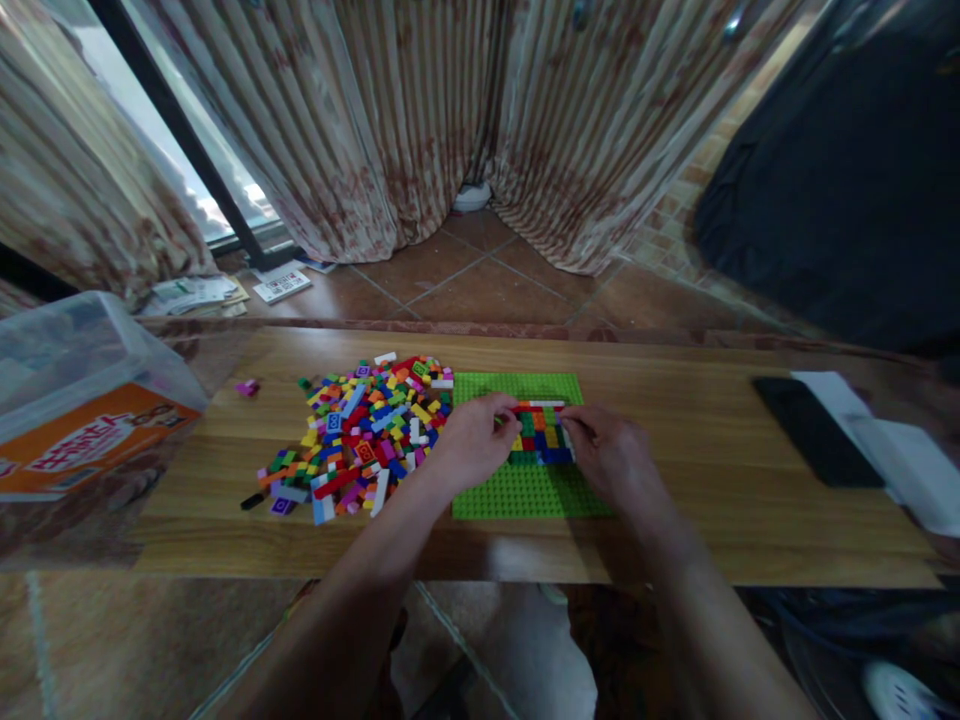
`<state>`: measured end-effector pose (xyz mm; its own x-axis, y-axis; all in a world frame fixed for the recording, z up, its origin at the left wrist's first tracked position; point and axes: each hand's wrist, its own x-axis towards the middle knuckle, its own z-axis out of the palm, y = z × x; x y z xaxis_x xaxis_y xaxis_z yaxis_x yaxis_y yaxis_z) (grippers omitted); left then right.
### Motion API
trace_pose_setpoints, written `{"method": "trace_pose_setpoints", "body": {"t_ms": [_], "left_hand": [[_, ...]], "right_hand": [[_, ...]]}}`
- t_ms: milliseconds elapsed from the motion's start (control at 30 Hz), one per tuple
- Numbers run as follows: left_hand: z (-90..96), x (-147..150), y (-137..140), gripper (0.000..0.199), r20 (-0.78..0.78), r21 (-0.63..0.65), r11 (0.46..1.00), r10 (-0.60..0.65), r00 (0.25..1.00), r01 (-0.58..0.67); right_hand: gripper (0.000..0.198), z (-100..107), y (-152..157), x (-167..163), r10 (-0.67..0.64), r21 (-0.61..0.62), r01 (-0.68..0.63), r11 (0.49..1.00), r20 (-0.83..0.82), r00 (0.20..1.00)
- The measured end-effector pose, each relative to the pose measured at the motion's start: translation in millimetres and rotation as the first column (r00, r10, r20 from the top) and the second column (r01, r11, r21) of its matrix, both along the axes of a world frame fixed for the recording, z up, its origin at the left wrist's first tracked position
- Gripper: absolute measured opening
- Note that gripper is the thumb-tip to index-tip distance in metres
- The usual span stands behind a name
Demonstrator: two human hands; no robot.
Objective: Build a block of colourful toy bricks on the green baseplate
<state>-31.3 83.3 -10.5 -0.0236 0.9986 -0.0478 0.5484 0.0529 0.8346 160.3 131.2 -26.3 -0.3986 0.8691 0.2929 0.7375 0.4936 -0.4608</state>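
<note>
A green studded baseplate lies on the wooden table. On its middle sits a multicoloured block of toy bricks, with red, blue, green and yellow pieces and a red-and-white row along its far side. My left hand is at the left edge of this block, its thumb and fingers drawn together. At the right edge, the fingertips of my right hand are pinched together close to the bricks. Whatever either hand holds is too small or hidden to make out. Left of the baseplate spreads a pile of loose bricks.
A clear plastic box with an orange label stands at the table's left end. A pink brick lies apart from the pile. To the right are a dark phone-like slab and white paper. Curtains hang beyond the table.
</note>
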Motion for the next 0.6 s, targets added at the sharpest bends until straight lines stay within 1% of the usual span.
{"method": "trace_pose_setpoints", "body": {"t_ms": [233,367,433,600], "left_hand": [[0.3,0.8,-0.2,0.03,-0.012,0.0,1.0,0.003,1.0,-0.003],[0.2,0.8,0.4,0.03,-0.023,0.003,1.0,-0.003,1.0,0.003],[0.2,0.5,0.4,0.03,-0.032,0.007,1.0,-0.008,0.999,0.008],[-0.8,-0.3,0.3,0.03,-0.024,0.009,1.0,-0.001,1.0,0.002]], "right_hand": [[0.031,-2.4,-1.6,-4.9,-0.05,0.004,0.049,0.999,0.064,0.997],[0.032,-3.1,-3.1,-5.7,-0.065,-0.02,0.067,0.998,0.083,0.994],[0.032,-3.0,-4.2,-6.0,-0.071,-0.029,0.073,0.997,0.063,0.995],[0.027,-1.5,-5.0,-4.3,-0.077,-0.043,0.075,0.996,-0.059,0.995]]}}
